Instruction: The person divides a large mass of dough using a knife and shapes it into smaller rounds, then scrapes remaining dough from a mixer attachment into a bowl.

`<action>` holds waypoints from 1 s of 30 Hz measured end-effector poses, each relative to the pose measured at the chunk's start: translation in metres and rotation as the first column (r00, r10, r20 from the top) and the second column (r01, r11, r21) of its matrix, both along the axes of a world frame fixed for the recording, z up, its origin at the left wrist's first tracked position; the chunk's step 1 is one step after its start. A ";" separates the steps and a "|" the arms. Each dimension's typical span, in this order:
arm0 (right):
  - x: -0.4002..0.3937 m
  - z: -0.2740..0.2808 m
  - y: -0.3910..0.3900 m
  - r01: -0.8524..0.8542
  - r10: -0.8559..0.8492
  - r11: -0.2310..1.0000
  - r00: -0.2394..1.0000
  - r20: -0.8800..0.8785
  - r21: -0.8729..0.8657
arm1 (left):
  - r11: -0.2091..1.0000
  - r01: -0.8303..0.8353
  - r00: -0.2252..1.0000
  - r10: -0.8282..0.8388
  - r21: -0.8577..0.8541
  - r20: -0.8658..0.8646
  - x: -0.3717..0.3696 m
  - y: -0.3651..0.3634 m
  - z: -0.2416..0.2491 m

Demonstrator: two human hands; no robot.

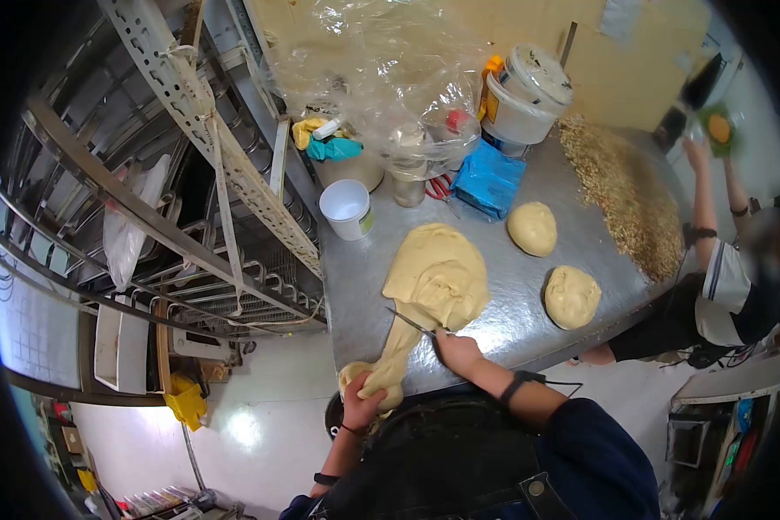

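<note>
A large mass of pale dough (438, 269) lies on the metal table, with a stretched strip running from it down to the table's front edge. My left hand (361, 403) grips the lower end of that strip at the edge. In my right hand (459, 351) is a knife (412, 321), its blade lying across the strip just below the large mass. Two round dough balls, one (532, 229) farther back and one (572, 297) nearer, rest to the right.
Behind the dough stand a white cup (347, 210), a blue package (489, 178), red-handled scissors (440, 186) and white buckets (524, 100). Crumbly grains (628, 204) are heaped at right. Metal racks (147, 217) stand left. Another person (728, 286) is at the far right.
</note>
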State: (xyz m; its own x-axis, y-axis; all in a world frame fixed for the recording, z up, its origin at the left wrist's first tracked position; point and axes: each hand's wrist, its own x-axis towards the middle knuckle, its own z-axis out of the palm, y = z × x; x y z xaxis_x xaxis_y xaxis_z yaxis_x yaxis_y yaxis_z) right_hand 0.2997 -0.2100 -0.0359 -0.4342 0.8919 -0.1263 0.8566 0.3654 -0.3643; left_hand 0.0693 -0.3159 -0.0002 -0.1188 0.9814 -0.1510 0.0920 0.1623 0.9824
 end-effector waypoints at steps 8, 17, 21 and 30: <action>-0.038 0.002 0.031 -0.063 0.065 0.997 0.996 0.063 -0.042 | 0.980 -0.160 0.910 0.192 -0.117 0.368 -0.024 -0.011 0.044; -0.017 0.011 0.027 -0.012 0.016 0.989 1.000 0.025 -0.147 | 0.857 -0.480 0.763 0.302 0.187 0.571 -0.024 -0.011 0.194; -0.008 0.023 0.026 -0.027 0.030 0.997 0.999 0.042 -0.069 | 0.821 -0.454 0.810 0.219 0.345 0.545 0.001 0.010 0.206; 0.043 0.126 0.020 -0.850 -0.833 0.110 0.205 -0.514 -0.516 | 0.885 -0.279 0.675 -0.096 0.373 0.732 0.108 0.066 0.215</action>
